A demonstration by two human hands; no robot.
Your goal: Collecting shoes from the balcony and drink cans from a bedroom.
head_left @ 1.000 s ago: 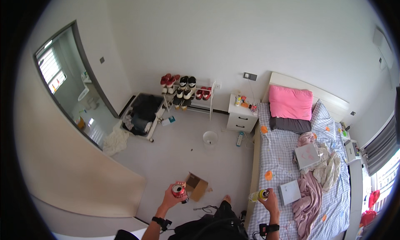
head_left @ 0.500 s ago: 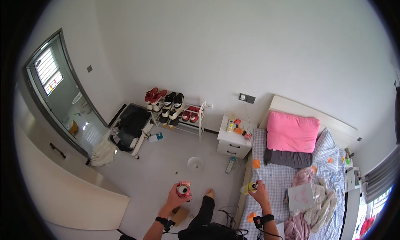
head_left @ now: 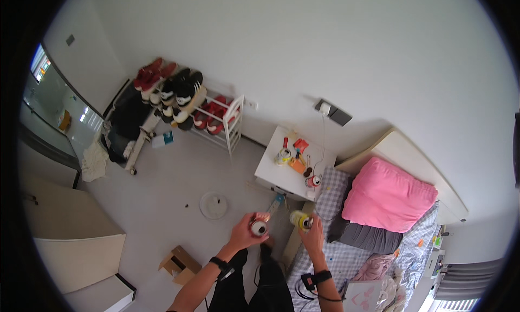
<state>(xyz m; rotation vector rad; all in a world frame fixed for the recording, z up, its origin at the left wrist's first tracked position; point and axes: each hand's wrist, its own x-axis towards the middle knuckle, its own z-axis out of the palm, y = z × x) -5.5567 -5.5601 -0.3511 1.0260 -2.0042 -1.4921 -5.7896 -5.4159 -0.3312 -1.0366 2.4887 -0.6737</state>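
My left hand (head_left: 241, 237) is closed around a red drink can (head_left: 259, 229), its top facing up. A small reddish pack (head_left: 263, 217) shows at the can's far side, by the fingertips. To the right, my right hand (head_left: 314, 240) grips a yellow drink can (head_left: 299, 220), tilted, above the bed's edge. Ahead of both hands stands a white nightstand (head_left: 269, 163). On it are a yellow-and-white can (head_left: 283, 156), a red-and-white can (head_left: 313, 181), a red packet (head_left: 300, 145), an orange item (head_left: 296, 166) and smaller things.
A round whitish bin (head_left: 201, 205) stands on the floor, left of the nightstand. A power strip (head_left: 275, 205) lies by the bed (head_left: 336, 260). An opened cardboard box (head_left: 187, 273) sits lower left. Beyond are a shoe rack (head_left: 234, 129) and a low cart (head_left: 142, 144) of dark clothes.
My view has moved nearer the nightstand and turned right. My right hand with the yellow can has come in closer to my left. Both cans stay held.
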